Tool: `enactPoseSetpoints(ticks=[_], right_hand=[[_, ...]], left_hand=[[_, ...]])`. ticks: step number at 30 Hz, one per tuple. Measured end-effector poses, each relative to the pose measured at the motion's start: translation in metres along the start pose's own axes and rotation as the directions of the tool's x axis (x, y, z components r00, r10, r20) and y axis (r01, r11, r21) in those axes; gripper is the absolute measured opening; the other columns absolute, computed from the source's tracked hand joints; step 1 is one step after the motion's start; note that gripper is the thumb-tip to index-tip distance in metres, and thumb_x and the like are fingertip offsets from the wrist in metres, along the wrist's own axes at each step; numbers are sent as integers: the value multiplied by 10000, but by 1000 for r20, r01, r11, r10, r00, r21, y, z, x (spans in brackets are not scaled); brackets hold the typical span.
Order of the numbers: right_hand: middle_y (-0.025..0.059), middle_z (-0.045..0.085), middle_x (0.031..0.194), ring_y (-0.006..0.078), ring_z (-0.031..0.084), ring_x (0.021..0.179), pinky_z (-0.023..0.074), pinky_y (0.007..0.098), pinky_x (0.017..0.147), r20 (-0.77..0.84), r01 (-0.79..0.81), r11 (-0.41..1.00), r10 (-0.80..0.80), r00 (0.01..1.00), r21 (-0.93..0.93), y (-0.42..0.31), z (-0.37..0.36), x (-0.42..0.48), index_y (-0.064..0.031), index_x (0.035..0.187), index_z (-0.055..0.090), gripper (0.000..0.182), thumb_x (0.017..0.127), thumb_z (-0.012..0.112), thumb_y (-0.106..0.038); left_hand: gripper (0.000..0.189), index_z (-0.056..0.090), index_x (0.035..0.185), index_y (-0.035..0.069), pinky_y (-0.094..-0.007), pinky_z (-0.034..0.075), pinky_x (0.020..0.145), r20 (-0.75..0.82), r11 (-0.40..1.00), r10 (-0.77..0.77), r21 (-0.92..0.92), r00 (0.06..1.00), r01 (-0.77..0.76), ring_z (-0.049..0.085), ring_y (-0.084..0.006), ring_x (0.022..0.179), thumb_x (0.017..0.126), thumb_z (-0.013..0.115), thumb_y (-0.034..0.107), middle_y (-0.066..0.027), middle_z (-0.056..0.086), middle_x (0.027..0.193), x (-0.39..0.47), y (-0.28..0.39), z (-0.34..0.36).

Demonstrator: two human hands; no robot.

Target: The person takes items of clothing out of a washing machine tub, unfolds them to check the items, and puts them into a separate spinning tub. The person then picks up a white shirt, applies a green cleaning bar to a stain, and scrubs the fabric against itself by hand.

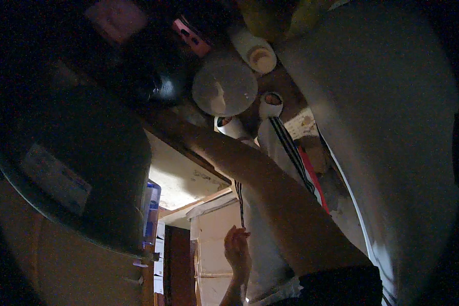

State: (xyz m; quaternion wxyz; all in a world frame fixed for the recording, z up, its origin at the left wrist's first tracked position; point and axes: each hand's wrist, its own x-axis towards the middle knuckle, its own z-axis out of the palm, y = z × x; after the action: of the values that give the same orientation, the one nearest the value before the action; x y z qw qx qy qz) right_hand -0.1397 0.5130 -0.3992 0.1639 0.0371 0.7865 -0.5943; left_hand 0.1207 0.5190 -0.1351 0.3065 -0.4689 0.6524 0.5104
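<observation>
The view is dark. My right forearm reaches from a dark sleeve at the lower right towards the upper left. My right hand fades into shadow near a dark, shiny object; its fingers and anything in them cannot be made out. Low in the middle, my left hand is raised with bent fingers beside the black stripe of pale trousers. Whether it grips anything is unclear. Beyond the forearm lies a round, translucent lid or bowl, with a pale cylindrical container behind it to the right.
Pale footwear shows at the trouser ends. A pink object lies farther off. At left are a dark surface with a curved edge and a clear and blue plastic container. A large pale, cloth-like surface fills the right side.
</observation>
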Motion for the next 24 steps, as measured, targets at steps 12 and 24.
enactPoseSetpoints(ticks=[12,24], right_hand=[[192,559,1106,324,555,995,460,394,862,-76,-119,969,105,992,-215,54,33,80,-20,1164,529,336,843,523,-118],[193,530,1151,330,540,1024,456,398,877,-77,-106,963,89,993,-247,60,35,88,-29,1198,503,369,847,533,-138]], left_hand=[[344,455,1205,-21,-338,473,831,-141,988,9,-152,990,-31,559,-215,959,913,515,152,-135,557,1065,15,4,-7],[354,441,1233,-17,-382,473,826,-117,962,-38,-272,992,5,579,-267,953,934,475,169,-182,580,1064,23,-13,-17]])
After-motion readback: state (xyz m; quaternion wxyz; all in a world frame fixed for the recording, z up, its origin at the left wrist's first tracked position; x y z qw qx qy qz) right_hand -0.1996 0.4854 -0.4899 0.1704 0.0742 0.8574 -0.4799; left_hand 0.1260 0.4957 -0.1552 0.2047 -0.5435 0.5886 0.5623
